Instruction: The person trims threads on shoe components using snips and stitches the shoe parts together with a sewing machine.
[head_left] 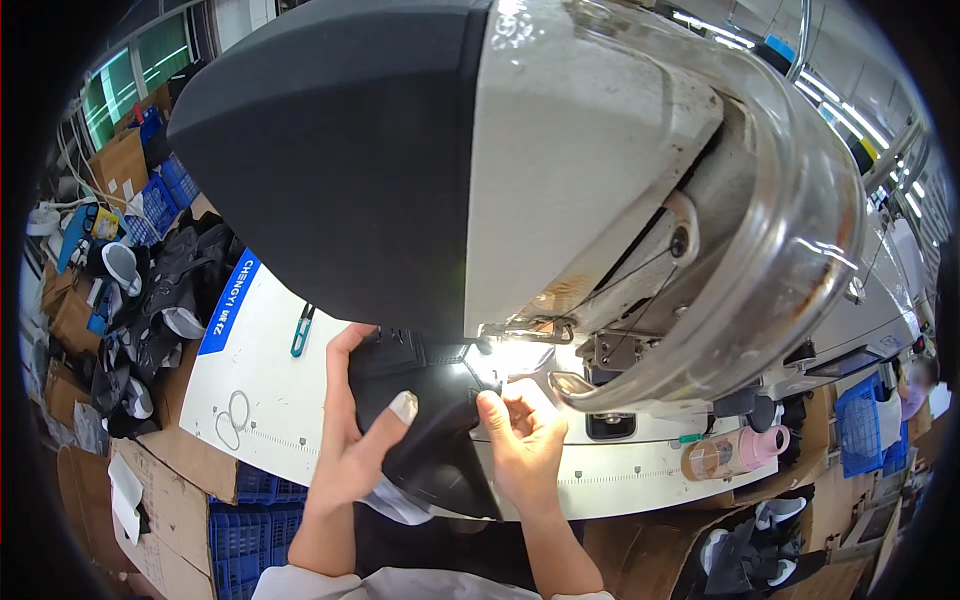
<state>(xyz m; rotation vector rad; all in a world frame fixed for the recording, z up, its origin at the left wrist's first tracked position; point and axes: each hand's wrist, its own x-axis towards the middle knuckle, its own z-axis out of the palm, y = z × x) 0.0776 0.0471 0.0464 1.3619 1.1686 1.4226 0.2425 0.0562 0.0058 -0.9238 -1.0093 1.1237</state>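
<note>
A black shoe upper (430, 455) lies on the white sewing table, its far part under the bright lamp by the machine's needle area. The index finger of my left hand (350, 450) runs along the upper's left edge, and the thumb, with a white cover on its tip, rests over the top. My right hand (528, 440) is closed at the upper's right side, thumb and fingers pinched together close to the light. The sewing machine (590, 150) looms above both hands, with a clear curved guard on its right. Its needle is lost in the glare.
Teal thread snips (302, 331) and a loop of cord (233, 420) lie on the table's left. A pink-capped bottle (735, 453) lies at the right. Shoe uppers (165, 310) are heaped at left; more fill a carton (760, 550) at lower right. Blue crates (255, 540) stand lower left.
</note>
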